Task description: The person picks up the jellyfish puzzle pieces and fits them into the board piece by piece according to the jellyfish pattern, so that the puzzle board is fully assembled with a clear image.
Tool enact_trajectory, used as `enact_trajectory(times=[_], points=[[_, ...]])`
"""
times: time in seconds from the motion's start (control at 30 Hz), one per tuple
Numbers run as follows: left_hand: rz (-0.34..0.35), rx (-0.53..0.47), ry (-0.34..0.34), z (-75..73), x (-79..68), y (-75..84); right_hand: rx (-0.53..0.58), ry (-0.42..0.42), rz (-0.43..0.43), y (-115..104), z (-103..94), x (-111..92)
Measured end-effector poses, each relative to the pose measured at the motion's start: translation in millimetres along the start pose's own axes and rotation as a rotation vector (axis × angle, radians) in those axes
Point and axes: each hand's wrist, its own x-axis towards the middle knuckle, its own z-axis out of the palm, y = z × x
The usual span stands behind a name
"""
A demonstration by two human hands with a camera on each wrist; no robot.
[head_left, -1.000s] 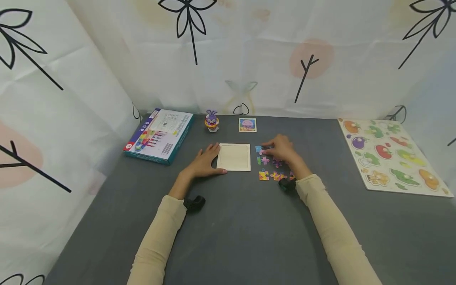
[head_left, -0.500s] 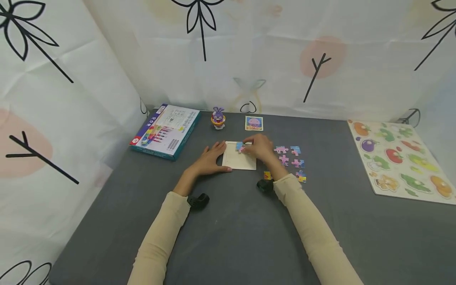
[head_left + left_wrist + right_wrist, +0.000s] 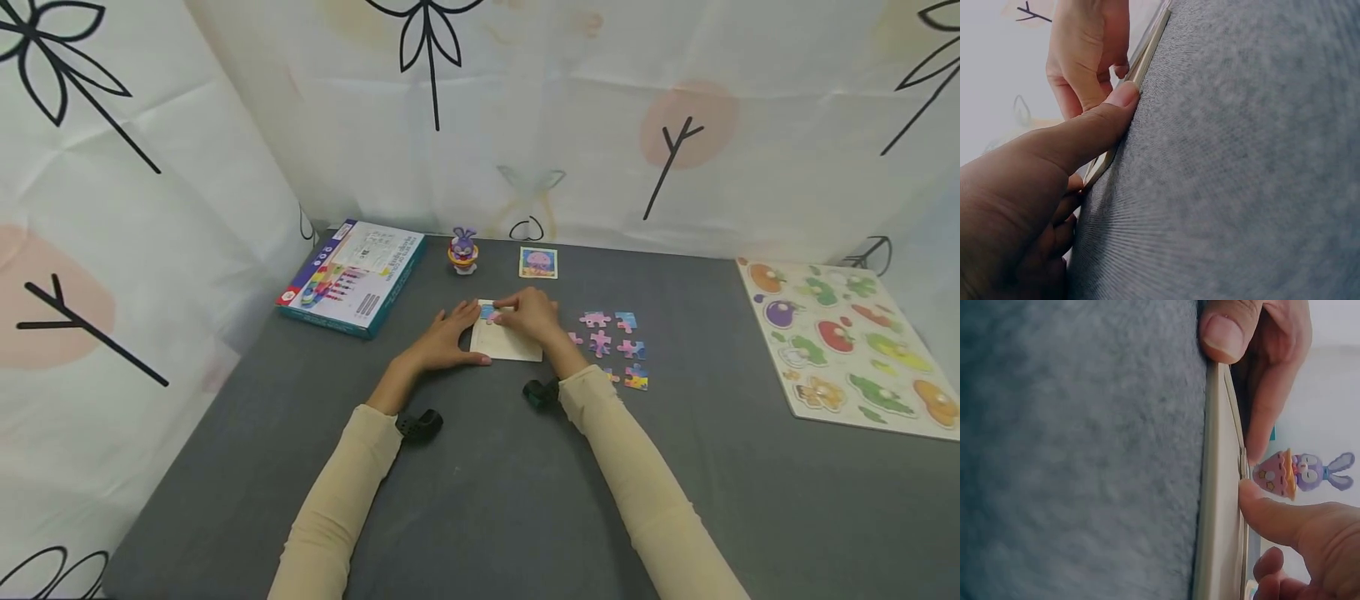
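Our left hand (image 3: pixel 442 343), fingers spread, braced the tray (image 3: pixel 498 343) from its left, likely against sliding; our right hand (image 3: pixel 532 315) pinched a piece (image 3: pixel 487 312) at its far-left corner. Spare pieces (image 3: pixel 601 343) lay right of it, seemingly for easy reach.

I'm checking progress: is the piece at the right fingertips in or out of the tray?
In: the head view shows the piece inside the tray; whether fully seated, cannot tell.
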Motion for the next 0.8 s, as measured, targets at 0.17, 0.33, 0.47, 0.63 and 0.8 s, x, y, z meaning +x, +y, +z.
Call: enact_trajectory(times=[0.17,0.33,0.47,0.63,0.8], points=[[-0.004,-0.012,-0.024,-1.0,0.7,3.0,0.027,-0.022,-0.055,10,-15.1,-4],[0.013,-0.021,-0.047,-2.4,2.3,1.5,0.034,-0.032,-0.144,47,-59.7,-21],[0.024,-0.023,-0.064,-3.4,2.3,0.3,-0.09,-0.018,-0.183,87,-89.0,-33],[0.023,-0.026,-0.078,-4.1,2.5,2.2,-0.17,-0.006,-0.213,118,-99.5,-39],[0.03,-0.036,-0.084,-5.7,1.4,2.7,-0.125,0.004,-0.19,125,-96.5,-37]])
